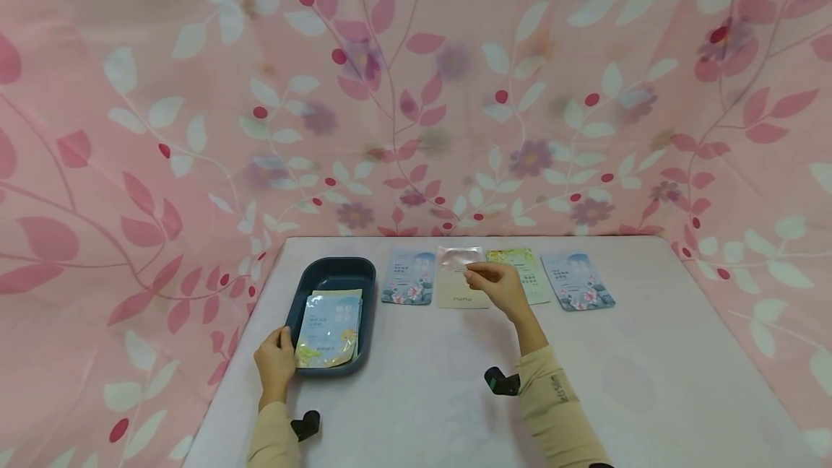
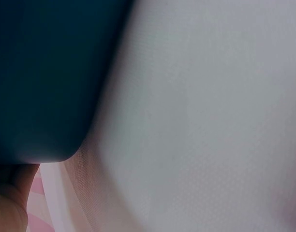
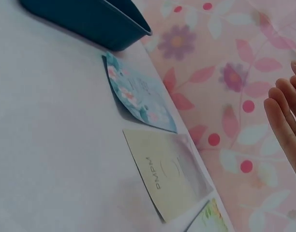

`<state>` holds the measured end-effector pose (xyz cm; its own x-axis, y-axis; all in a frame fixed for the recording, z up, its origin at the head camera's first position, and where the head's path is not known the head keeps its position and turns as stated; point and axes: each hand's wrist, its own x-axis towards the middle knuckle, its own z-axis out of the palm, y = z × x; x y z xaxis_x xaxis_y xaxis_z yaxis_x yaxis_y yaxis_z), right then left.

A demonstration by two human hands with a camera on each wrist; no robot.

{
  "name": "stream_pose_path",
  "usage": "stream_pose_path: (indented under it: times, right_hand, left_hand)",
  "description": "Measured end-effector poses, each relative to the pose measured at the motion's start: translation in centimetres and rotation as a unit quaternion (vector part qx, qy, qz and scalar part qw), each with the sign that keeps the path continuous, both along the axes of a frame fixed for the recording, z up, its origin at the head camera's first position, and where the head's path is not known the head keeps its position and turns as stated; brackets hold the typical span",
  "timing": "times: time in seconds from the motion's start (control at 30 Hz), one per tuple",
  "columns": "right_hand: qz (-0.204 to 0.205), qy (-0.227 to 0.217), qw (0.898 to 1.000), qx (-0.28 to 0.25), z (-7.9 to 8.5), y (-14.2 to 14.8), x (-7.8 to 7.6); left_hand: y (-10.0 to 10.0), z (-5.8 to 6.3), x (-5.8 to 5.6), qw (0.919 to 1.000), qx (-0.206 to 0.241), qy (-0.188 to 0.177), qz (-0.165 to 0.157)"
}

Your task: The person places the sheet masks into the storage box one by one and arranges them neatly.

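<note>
My left hand [image 1: 275,363] grips the near left side of a dark blue tray [image 1: 369,280]. In the left wrist view the tray [image 2: 46,87] fills the upper left, with part of the hand at its corner. Inside lies a stack of flat sachets, a light blue sachet [image 1: 328,327] on top. My right hand [image 1: 505,292] hovers over the row of sachets, thumb and fingers near each other with nothing between them. Beneath and beside it lie a cream sachet [image 1: 461,297] with a silvery top and a green-and-white sachet [image 1: 536,284], partly hidden by the hand.
A blue floral sachet [image 1: 409,276] lies between the tray and the cream sachet. Another blue floral sachet [image 1: 577,280] ends the row at right. A white cloth covers the table [image 1: 429,396]; a pink floral curtain [image 1: 416,92] hangs behind its far edge.
</note>
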<state>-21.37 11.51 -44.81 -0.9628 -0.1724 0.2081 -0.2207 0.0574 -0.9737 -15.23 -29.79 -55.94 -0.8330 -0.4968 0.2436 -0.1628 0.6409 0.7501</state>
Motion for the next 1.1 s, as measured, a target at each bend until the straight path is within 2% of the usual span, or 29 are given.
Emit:
stream_pose_path:
  times: [0.2, 0.33, 0.53, 0.83, 1.1]
  right_hand:
    - [-0.039, 0.0, 0.999, -0.006, -1.9, 2.0, -1.0]
    - [-0.057, -0.004, 0.998, 0.0, -2.1, 3.2, -1.0]
    - [-0.061, -0.011, 0.998, 0.0, -1.6, 4.9, -0.5]
    - [-0.095, 0.003, 0.995, 0.011, -3.0, 7.8, -0.7]
    - [-0.118, 0.015, 0.993, 0.023, -3.1, 10.4, -0.6]
  left_hand:
    - [-0.1, 0.0, -0.1, 1.0, 0.003, -0.005, -0.005]
    - [-0.1, 0.0, -0.1, 1.0, 0.001, -0.001, -0.002]
    - [0.1, 0.0, 0.1, 1.0, 0.0, 0.003, -0.003]
    - [0.1, 0.1, 0.2, 1.0, 0.0, -0.006, -0.002]
    - [0.2, 0.2, 0.1, 1.0, 0.001, -0.008, -0.002]
